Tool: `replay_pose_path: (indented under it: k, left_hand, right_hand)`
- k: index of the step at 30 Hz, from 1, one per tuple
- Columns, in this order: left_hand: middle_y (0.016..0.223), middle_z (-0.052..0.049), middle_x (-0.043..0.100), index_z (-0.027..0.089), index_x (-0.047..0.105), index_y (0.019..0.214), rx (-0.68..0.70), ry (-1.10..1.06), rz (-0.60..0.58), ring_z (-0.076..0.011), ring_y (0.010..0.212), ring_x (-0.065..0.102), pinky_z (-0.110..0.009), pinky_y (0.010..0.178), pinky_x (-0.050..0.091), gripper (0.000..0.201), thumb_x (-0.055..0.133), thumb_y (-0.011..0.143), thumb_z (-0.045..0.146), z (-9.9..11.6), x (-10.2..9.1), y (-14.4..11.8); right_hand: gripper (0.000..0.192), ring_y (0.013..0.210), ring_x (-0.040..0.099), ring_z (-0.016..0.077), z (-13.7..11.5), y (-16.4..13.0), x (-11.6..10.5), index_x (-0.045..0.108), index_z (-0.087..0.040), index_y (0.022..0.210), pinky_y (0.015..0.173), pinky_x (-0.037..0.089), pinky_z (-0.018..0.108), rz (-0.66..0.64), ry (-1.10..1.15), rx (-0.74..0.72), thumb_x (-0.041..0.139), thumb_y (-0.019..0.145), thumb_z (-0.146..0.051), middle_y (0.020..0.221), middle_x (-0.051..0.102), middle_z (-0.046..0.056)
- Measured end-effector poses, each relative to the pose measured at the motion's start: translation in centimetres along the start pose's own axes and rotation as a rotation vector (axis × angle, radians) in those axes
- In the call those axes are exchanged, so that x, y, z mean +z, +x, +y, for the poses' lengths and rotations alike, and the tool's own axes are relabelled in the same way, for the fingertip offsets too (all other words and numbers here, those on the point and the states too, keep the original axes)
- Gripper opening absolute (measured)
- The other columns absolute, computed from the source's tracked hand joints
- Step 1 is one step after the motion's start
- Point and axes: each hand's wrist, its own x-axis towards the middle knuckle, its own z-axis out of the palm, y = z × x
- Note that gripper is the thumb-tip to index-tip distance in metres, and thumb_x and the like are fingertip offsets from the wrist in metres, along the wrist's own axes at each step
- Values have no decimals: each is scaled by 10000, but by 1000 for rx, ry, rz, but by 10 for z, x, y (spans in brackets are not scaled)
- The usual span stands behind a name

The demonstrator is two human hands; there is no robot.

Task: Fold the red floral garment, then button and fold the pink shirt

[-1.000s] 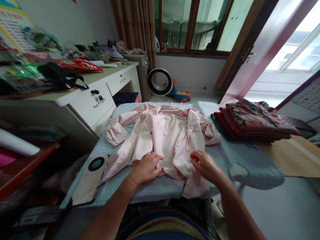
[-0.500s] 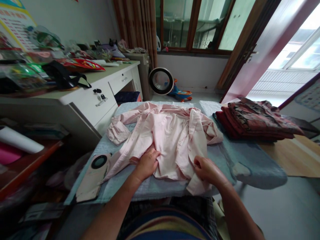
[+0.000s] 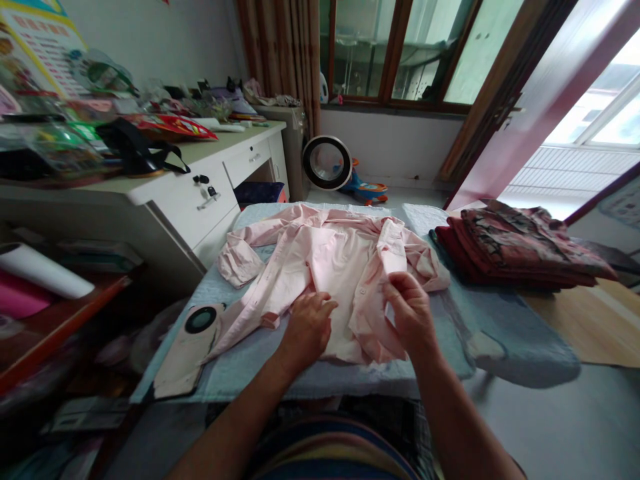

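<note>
A pale pink button-up shirt (image 3: 333, 250) lies spread on a light blue padded cloth, its sleeves bent out to both sides and its front parted. My right hand (image 3: 413, 310) pinches the right front edge between thumb and fingers, lifting that panel a little. Over the middle of the shirt rests my left hand (image 3: 309, 327), palm down, fingers slightly bent and apart on the fabric. Its palm and thumb are mostly hidden. At the left front corner is a flat beige object (image 3: 187, 350) with a dark round disc, close to the shirt's lower left hem.
The blue padded cloth (image 3: 435, 347) covers the work surface. Folded dark red and patterned fabrics (image 3: 520, 250) are stacked at right. A cluttered white desk (image 3: 200, 190) stands at left. Beyond are a round ring-shaped object (image 3: 327, 163) and a blue-orange ride-on toy (image 3: 367, 190).
My right hand has moved up along the shirt's right front edge, raising the panel and drawing its lower corner inward. My left hand has shifted slightly right. The view has turned slightly.
</note>
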Motion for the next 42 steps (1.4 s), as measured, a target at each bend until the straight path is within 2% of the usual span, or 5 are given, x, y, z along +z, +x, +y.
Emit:
replay_pose_path:
  k: [7, 14, 21, 30, 42]
  left_hand:
    - [1434, -206, 457, 155, 459, 1354, -419, 434, 86, -390, 1308, 409, -568, 1078, 307, 634, 653, 757, 240, -57, -37, -35]
    - [1139, -106, 685, 214, 599, 927, -448, 355, -49, -310, 1179, 562, -500, 1033, 352, 171, 511, 797, 145, -92, -50, -42]
    - [858, -42, 690, 211, 544, 1039, -591, -120, 134, -222, 791, 663, -299, 699, 467, 214, 386, 918, 289, -90, -62, -24]
    - [893, -27, 642, 182, 543, 1025, -460, -345, 569, -176, 813, 616, -272, 745, 487, 210, 460, 902, 332, -96, -78, -4]
    - [967, -48, 661, 206, 567, 947, -76, -209, 96, -192, 929, 625, -315, 844, 478, 157, 426, 897, 156, -41, -48, -10]
  right_hand:
    - [308, 1201, 528, 258, 34, -19, 47, 599, -216, 1141, 1055, 349, 441, -625, -625, -253, 602, 834, -232, 1266, 609, 106]
    - [986, 1411, 264, 404, 35, -35, 53, 430, -245, 1431, 1129, 172, 599, -905, -799, -236, 823, 584, -562, 1532, 358, 159]
    - [222, 1157, 541, 246, 36, -32, 50, 689, -233, 1001, 1037, 332, 445, -842, -748, -299, 586, 831, -135, 1250, 626, 69]
    - [183, 859, 617, 176, 2, -11, -7, 593, -175, 679, 788, 456, 265, -823, -446, -146, 464, 806, -143, 939, 678, 67]
    - [351, 652, 510, 134, 11, -13, -42, 564, -177, 679, 608, 358, 245, -744, -616, 80, 428, 924, -387, 684, 564, 6]
